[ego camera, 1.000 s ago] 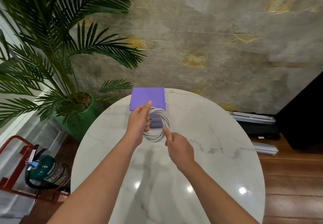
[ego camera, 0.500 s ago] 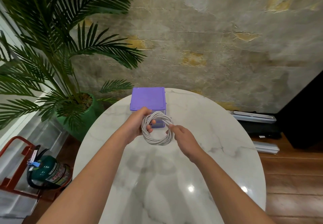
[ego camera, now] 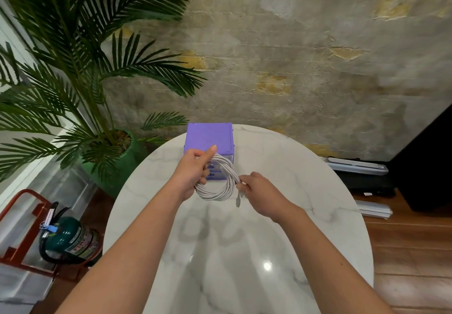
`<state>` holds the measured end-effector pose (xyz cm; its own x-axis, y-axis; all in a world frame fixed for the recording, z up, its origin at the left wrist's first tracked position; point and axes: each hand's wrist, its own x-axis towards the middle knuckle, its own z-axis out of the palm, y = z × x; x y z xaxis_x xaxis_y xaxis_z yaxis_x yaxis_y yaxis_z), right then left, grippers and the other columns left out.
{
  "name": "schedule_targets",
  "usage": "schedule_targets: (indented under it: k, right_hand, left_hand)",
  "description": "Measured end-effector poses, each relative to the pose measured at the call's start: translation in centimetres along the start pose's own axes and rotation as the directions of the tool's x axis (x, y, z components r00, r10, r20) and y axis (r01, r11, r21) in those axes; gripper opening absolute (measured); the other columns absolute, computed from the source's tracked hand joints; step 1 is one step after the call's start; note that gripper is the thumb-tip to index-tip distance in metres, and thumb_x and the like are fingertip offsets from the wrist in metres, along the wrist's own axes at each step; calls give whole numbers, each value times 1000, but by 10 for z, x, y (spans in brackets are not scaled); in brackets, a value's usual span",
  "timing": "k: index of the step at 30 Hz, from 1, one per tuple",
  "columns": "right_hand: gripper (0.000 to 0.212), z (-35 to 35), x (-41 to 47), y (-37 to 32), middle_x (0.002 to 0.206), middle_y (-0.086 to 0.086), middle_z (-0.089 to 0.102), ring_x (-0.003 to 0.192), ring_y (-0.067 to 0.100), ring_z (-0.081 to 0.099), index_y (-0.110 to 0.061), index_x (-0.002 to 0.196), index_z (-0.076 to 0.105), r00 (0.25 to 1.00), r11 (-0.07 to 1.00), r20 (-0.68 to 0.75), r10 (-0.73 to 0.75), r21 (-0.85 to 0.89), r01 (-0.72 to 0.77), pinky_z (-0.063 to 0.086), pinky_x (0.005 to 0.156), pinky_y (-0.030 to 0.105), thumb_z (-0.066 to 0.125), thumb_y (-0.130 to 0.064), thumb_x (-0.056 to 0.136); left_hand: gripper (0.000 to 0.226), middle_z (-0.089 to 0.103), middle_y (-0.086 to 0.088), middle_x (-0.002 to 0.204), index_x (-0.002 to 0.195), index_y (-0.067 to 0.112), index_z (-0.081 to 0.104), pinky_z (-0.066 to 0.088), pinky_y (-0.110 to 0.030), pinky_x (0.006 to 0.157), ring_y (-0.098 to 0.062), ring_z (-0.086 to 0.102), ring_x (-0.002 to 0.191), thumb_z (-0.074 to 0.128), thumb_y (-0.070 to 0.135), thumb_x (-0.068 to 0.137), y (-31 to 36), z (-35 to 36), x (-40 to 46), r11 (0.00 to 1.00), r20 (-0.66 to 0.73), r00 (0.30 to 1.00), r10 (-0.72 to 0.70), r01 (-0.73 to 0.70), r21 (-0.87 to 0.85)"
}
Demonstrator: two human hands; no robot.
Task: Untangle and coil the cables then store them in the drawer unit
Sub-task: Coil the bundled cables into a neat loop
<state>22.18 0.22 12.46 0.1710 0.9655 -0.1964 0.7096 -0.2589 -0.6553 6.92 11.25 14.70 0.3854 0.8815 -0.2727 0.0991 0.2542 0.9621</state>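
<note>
A white cable (ego camera: 223,189) is wound into a round coil held above the marble table (ego camera: 305,191). My left hand (ego camera: 194,171) grips the coil's left side, thumb on top. My right hand (ego camera: 259,191) pinches the coil's right side, and a short cable end with a plug hangs below its fingers. Just behind the coil stands the purple drawer unit (ego camera: 209,137) at the table's far edge; its front drawers are partly hidden by the coil and look shut.
A potted palm (ego camera: 73,73) in a green pot stands left of the table. A green fire extinguisher (ego camera: 71,239) in a red stand sits on the floor at lower left. Flat white and black items (ego camera: 357,166) lie on the floor at right.
The coil has tilted more upright in front of the drawer unit. My right hand has shifted right along the coil, and a loose cable end now hangs from it.
</note>
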Motion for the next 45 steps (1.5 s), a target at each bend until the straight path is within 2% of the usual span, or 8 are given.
schedule_targets:
  k: [8, 12, 16, 21, 25, 29, 37, 45]
  right_hand:
    - [32, -1, -1, -10, 94, 11, 67, 78, 25, 69, -1, 104, 61, 968, 752, 208, 140, 614, -241, 55, 78, 36, 53, -25, 85]
    - [32, 9, 2, -14, 81, 8, 69, 63, 23, 68, -6, 95, 59, 967, 797, 68, 247, 553, -243, 56, 63, 33, 70, -35, 86]
    - [17, 16, 6, -6, 81, 11, 66, 69, 24, 66, -1, 91, 65, 954, 733, 19, 299, 636, -242, 61, 73, 41, 70, -16, 84]
    - [22, 7, 2, -9, 86, 23, 71, 69, 27, 69, 12, 95, 69, 926, 456, 72, 370, 855, -248, 61, 62, 30, 73, -4, 81]
    - [20, 7, 2, -11, 80, 18, 69, 66, 24, 68, 11, 97, 67, 933, 298, 80, 350, 935, -192, 59, 62, 29, 70, -4, 84]
    - [20, 10, 4, -10, 82, 15, 67, 72, 22, 70, 7, 102, 69, 962, 164, 75, 261, 979, -120, 57, 86, 40, 63, -5, 87]
    - [20, 2, 3, -3, 97, 15, 72, 83, 22, 68, -2, 106, 69, 958, 488, 113, 265, 841, -234, 58, 74, 33, 63, -11, 88]
    - [30, -1, 1, -7, 103, 10, 74, 92, 20, 70, -6, 109, 71, 949, 363, 221, 224, 885, -292, 58, 82, 38, 62, -29, 92]
  left_hand:
    - [37, 36, 8, 57, 81, 17, 38, 23, -19, 38, -7, 27, 44, 63, 43, 90, -6, 10, -8, 997, 12, 1000, 0, 1, -74]
    - [35, 39, 5, 62, 90, 16, 43, 23, -19, 40, -8, 28, 46, 63, 45, 90, -9, 18, -13, 996, 24, 999, -34, 36, -84]
    - [33, 43, 5, 63, 93, 15, 48, 26, -18, 41, -7, 30, 47, 65, 43, 88, -10, 18, -12, 994, 51, 997, -51, 55, -90]
    - [32, 62, 0, 81, 116, 16, 59, 47, -25, 67, -10, 55, 62, 69, 15, 87, -17, 5, -10, 989, 135, 991, 13, 8, -150]
    - [25, 69, 0, 112, 120, 24, 61, 52, -38, 94, -14, 66, 97, 60, 27, 95, -24, 6, -6, 978, 75, 992, 106, -117, 172]
    - [36, 73, 0, 109, 113, 18, 69, 56, -26, 77, -14, 67, 102, 51, 44, 97, -20, 12, -10, 979, 110, 992, -54, 31, 203]
    - [25, 72, -2, 85, 89, 16, 72, 52, -27, 77, -17, 66, 81, 58, 36, 94, -20, 16, -11, 992, 107, 986, -128, 127, 16]
    - [38, 67, 5, 84, 88, 20, 62, 51, -32, 85, -11, 62, 82, 40, 49, 99, -24, 21, -16, 996, 117, 989, -89, 85, 40]
